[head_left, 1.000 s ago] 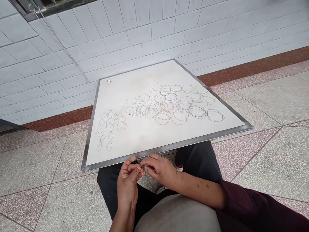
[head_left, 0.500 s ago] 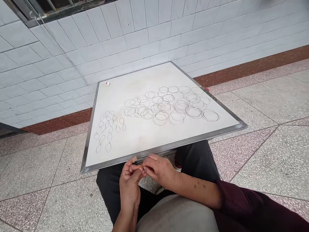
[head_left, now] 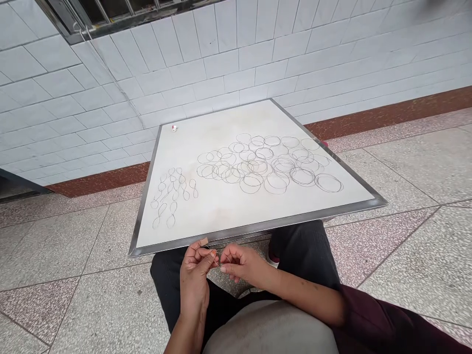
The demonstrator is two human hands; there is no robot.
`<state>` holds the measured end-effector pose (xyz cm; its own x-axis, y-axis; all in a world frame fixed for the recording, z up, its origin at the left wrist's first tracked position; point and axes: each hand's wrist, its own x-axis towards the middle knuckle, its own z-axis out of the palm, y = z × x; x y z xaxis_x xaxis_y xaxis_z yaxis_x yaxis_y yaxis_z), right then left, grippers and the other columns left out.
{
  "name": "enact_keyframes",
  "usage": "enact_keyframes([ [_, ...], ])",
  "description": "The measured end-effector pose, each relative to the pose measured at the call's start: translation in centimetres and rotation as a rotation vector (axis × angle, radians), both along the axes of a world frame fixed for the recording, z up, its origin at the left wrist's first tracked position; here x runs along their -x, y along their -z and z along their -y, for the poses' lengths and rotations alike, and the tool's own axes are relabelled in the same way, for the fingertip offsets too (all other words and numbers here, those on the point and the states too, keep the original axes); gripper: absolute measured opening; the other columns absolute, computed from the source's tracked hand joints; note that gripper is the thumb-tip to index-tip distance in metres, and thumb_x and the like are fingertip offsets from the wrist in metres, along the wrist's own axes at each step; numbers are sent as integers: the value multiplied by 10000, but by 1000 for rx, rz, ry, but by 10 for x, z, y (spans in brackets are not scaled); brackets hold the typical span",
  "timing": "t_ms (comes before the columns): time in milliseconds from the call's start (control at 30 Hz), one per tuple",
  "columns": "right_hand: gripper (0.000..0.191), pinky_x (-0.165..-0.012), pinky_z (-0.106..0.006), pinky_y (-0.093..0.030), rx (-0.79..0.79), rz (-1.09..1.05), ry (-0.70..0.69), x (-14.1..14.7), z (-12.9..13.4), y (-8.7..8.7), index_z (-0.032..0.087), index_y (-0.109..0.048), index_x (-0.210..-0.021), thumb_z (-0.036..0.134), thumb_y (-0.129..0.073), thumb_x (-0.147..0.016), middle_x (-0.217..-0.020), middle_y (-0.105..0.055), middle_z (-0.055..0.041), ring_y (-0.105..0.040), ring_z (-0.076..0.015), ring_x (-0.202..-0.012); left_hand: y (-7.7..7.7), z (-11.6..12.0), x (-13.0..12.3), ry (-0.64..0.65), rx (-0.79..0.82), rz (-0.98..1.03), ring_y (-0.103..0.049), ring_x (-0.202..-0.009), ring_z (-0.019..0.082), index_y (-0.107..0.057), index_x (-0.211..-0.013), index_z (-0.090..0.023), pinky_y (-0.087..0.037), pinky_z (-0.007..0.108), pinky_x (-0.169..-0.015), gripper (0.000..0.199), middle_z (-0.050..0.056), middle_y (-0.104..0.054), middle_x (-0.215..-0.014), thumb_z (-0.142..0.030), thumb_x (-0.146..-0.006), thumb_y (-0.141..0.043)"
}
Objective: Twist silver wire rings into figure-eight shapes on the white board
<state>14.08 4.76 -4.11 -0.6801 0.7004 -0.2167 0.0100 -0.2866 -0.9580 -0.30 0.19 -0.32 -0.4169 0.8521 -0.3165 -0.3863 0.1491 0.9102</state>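
Observation:
My left hand point(head_left: 195, 270) is closed in a pinch on a thin wire loop point(head_left: 217, 253), just off the table's near edge and above my lap. One of its fingertips has a tan wrap point(head_left: 204, 241). My right hand point(head_left: 243, 265) faces it from the right, fingers curled, its thumb and fingertips at the other side of the same wire. The wire is so fine that its full shape between the fingers is hard to see. On the table's left part lie several wires twisted into figure eights point(head_left: 171, 215).
A white table point(head_left: 217, 211) with a metal rim fills the middle. Many round wire rings point(head_left: 276, 182) overlap on its centre and right. A small red-and-white item point(head_left: 174, 128) sits at the far left corner. Behind stands a tiled wall point(head_left: 206, 73).
My right hand has opened its curl slightly and turned, so more of the wire shows between the hands. The left hand keeps its pinch. The view has shifted a little.

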Motion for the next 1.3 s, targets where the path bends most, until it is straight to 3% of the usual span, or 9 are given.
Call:
enact_keyframes([
  [133, 301, -526, -228, -451, 71, -55, 0, 2, 2, 1, 187, -602, -836, 429, -748, -731, -706, -585, 36, -526, -90, -552, -1, 0, 3, 51, 18, -18, -596, -592, 120, -662, -1016, -166, -474, 249, -618, 430, -27, -648, -656, -225, -625, -831],
  [467, 155, -565, -229, -384, -173, -25, -2, 1, 4, 4, 198, -643, -858, 332, -699, -802, -646, -515, 56, -454, -92, -563, -3, -4, 11, 164, 73, -55, -576, -550, 128, -669, -1024, -152, -454, 255, -593, 439, -32, -637, -606, -215, -614, -810],
  [667, 258, -511, -222, -416, 69, -88, 28, 12, 12, 12, 200, -550, -809, 357, -742, -735, -621, -511, 75, -448, -78, -493, 2, -13, 16, 233, 21, -107, -529, -517, 113, -668, -965, -150, -413, 251, -571, 340, -42, -616, -593, -146, -636, -755],
  [767, 293, -501, -218, -414, 113, -107, 55, 15, 14, 14, 196, -527, -785, 363, -755, -706, -623, -508, 75, -453, -73, -489, 2, -16, 16, 247, 11, -130, -520, -513, 111, -657, -973, -156, -399, 246, -559, 338, -48, -604, -589, -150, -648, -746],
  [933, 338, -545, -240, -446, 94, -56, -22, 7, 6, 10, 200, -538, -885, 400, -756, -722, -665, -537, 60, -499, -94, -554, -5, -16, 19, 301, 0, -128, -534, -538, 113, -579, -1137, -175, -411, 248, -566, 520, -58, -610, -618, -175, -653, -769],
  [1100, 298, -647, -267, -465, -42, -155, 75, -2, -11, -5, 198, -615, -972, 454, -668, -827, -839, -637, -14, -591, -143, -761, -11, -13, 18, 379, 27, -191, -556, -573, 130, -486, -1278, -172, -428, 266, -581, 679, -56, -611, -639, -220, -670, -783],
  [1300, 303, -652, -263, -439, 85, -237, -49, -6, -24, -11, 201, -706, -1003, 363, -769, -755, -830, -644, -9, -586, -128, -729, -14, -9, 15, 388, 64, -193, -582, -590, 148, -404, -1418, -176, -457, 294, -621, 884, -59, -608, -628, -272, -640, -813],
])
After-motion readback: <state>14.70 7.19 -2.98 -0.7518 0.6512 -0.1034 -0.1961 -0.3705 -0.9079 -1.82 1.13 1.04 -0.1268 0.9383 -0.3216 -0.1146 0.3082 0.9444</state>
